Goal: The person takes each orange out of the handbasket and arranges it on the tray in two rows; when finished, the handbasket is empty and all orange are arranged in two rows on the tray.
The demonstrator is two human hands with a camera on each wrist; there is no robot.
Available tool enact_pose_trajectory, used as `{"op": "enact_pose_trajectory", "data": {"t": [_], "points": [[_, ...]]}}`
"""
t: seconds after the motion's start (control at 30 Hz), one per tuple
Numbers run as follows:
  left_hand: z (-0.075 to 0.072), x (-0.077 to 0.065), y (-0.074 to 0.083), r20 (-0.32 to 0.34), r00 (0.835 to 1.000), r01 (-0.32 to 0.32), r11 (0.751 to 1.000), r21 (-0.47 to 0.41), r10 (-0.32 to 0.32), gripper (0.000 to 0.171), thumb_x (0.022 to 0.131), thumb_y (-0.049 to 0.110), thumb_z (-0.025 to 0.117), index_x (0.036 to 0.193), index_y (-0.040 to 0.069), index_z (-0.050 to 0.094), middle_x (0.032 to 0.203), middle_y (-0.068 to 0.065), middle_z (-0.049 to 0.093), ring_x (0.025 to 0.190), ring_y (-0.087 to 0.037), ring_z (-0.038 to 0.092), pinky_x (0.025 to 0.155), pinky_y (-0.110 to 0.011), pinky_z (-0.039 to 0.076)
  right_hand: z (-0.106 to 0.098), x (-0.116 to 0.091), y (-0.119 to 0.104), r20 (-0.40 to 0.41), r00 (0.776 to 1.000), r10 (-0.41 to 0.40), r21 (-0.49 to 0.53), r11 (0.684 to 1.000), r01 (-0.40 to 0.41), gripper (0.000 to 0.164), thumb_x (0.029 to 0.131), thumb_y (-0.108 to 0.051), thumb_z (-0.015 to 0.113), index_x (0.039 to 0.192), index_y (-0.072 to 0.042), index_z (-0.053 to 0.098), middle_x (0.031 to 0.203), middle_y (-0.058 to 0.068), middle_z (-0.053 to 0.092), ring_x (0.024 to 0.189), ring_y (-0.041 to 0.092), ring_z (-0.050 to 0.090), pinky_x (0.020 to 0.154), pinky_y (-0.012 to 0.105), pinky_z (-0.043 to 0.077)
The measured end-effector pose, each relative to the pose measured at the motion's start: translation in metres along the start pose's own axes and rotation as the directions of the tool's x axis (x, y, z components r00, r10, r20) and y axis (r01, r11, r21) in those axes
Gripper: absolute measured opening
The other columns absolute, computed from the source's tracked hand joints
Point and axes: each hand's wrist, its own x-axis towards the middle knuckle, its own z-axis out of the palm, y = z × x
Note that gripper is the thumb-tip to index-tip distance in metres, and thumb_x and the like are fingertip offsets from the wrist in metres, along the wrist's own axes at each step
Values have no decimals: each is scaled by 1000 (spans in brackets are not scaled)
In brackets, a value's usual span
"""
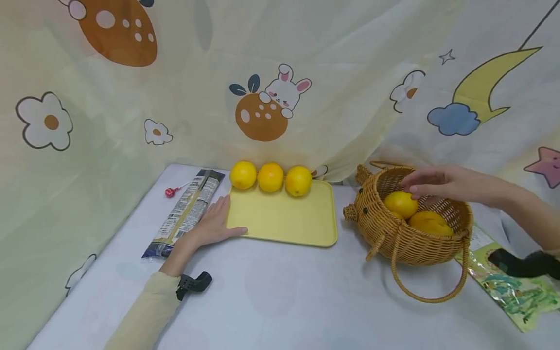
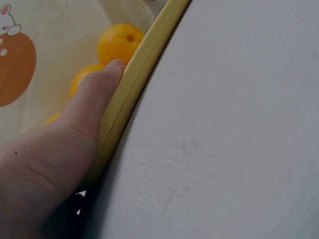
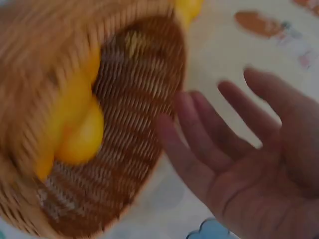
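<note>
My left hand rests at the left front corner of a yellow tray, fingers along its left side and thumb on the front rim. Three yellow-orange fruits, one of them the rightmost fruit, sit in a row along the tray's back edge. Over the opening of a pig-shaped wicker basket hovers my right hand, its fingers loosely spread and holding nothing in the right wrist view. Inside the basket lie a round yellow fruit and a larger yellow fruit, with more yellow partly hidden.
A long printed packet lies left of the tray, beside a red lollipop. Under the basket's right side is a green printed packet. The basket's handle hangs forward onto the table. A patterned cloth hangs behind.
</note>
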Motion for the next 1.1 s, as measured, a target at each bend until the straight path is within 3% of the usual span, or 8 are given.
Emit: {"op": "enact_pose_trajectory", "data": {"t": [0.07,0.13,0.27,0.7,0.8,0.93,1.1], "points": [[-1,-1,1,0,1000,1,1000,2,-1,127,75,77,59,155,0,-2,164,-20,-2,152,-37,0,124,-54,3,-15,17,10,111,993,32,12,999,-33,44,102,-31,49,139,-9,49,142,21,50,116,20,61,85,34,59],[0,0,2,-7,1000,-5,1000,4,5,126,75,76,60,155,-1,-1,164,-20,-1,152,-37,1,124,-54,4,-26,32,20,224,973,53,37,997,-63,49,102,-31,48,143,-4,44,146,27,42,123,34,56,87,38,59],[2,1,4,-17,1000,-15,1000,9,15,125,76,75,61,155,-1,1,163,-21,1,152,-38,2,124,-55,4,-36,56,34,348,930,118,27,990,-135,60,101,-36,48,147,0,35,150,32,33,131,47,46,87,46,58],[-1,-3,4,-25,1000,-7,1000,22,7,125,76,75,61,155,-1,1,163,-21,1,152,-38,3,123,-55,5,-30,105,62,473,844,252,55,948,-314,82,98,-48,49,151,6,18,153,39,11,139,58,20,90,55,55],[0,-3,4,-19,1000,-4,1000,15,4,125,76,76,60,155,0,0,164,-20,0,152,-37,2,124,-55,5,-22,110,72,484,837,254,82,940,-332,77,98,-46,50,151,3,22,152,38,10,136,56,24,92,56,54],[1,-2,3,-14,1000,2,1000,18,-2,125,75,76,60,155,0,0,164,-19,-1,152,-36,1,124,-54,5,-10,116,84,508,829,235,139,927,-349,70,99,-41,52,151,-1,27,150,34,23,124,39,45,93,53,54],[1,-2,1,-14,1000,2,1000,30,-1,125,76,77,59,155,1,0,164,-18,-1,152,-36,1,124,-53,5,0,124,87,540,807,238,190,900,-392,73,99,-39,52,153,-1,20,144,24,38,114,25,51,95,45,54]]}}
